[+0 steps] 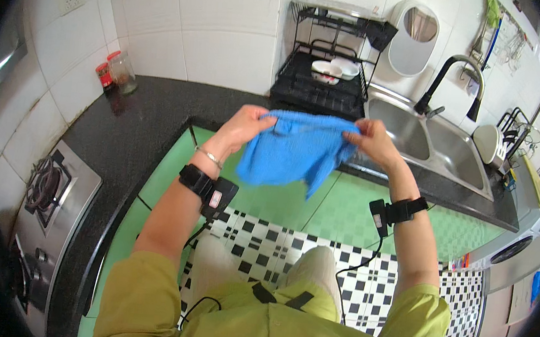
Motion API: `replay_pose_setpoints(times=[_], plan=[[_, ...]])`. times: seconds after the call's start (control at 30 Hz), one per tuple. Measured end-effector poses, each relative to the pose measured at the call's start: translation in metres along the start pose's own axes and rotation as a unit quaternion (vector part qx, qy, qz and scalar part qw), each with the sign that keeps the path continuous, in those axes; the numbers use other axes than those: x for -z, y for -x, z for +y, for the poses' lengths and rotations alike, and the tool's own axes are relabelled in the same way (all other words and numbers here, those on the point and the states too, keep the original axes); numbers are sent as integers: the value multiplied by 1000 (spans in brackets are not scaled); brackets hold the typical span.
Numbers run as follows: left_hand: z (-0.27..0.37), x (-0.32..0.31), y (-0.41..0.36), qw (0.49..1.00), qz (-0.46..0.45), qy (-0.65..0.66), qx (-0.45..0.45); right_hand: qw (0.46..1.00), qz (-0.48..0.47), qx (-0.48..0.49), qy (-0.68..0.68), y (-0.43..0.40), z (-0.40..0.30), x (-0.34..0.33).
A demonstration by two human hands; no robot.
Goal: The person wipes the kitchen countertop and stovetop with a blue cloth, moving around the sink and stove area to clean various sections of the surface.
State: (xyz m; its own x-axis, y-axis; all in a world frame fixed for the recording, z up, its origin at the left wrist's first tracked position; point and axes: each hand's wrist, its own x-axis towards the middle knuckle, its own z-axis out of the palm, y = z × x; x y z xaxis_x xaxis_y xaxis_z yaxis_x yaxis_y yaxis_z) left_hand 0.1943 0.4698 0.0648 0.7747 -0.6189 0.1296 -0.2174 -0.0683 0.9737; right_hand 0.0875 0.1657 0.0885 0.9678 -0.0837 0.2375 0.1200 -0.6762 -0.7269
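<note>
A blue cloth (300, 147) hangs between my two hands, held up by its top edge over the front of the counter. My left hand (244, 126) pinches one upper corner between thumb and fingers. At the opposite corner, my right hand (374, 138) grips the cloth in the same way. Its lower part droops loosely in front of the green cabinet doors (291, 204), and one pointed end dangles lowest. Each forearm bears a strapped black device with a cable.
Behind the cloth stands a black dish rack (322, 93) with white bowls (326, 71). To the right is a double steel sink (454, 151) with a tall faucet (479, 90). A gas stove (55, 227) and jars (123, 73) sit left on the dark counter (160, 106).
</note>
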Motion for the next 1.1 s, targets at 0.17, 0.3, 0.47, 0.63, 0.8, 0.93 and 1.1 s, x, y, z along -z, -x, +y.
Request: replay_pose_setpoints(times=[0.17, 0.3, 0.47, 0.63, 0.8, 0.93, 1.1], plan=[[64, 10, -54, 973, 88, -67, -204, 948, 255, 143, 124, -35, -61, 46], [14, -1, -76, 972, 125, -67, -185, 924, 248, 138, 255, -20, -32, 23], [-90, -38, -47, 957, 125, -250, -72, 935, 28, 113, 336, 23, 66, -36], [-95, -62, -12, 848, 128, -467, -216, 952, 13, 111, 284, 33, 50, -32], [-91, -59, -15, 837, 122, -504, -174, 970, -89, 116, 194, 21, 5, -11], [-89, -46, -20, 883, 140, -415, -168, 982, -157, 27, 103, 16, 13, 6], [-71, -21, -65, 959, 219, -168, -61, 973, 69, 77, 207, -23, 23, 6]])
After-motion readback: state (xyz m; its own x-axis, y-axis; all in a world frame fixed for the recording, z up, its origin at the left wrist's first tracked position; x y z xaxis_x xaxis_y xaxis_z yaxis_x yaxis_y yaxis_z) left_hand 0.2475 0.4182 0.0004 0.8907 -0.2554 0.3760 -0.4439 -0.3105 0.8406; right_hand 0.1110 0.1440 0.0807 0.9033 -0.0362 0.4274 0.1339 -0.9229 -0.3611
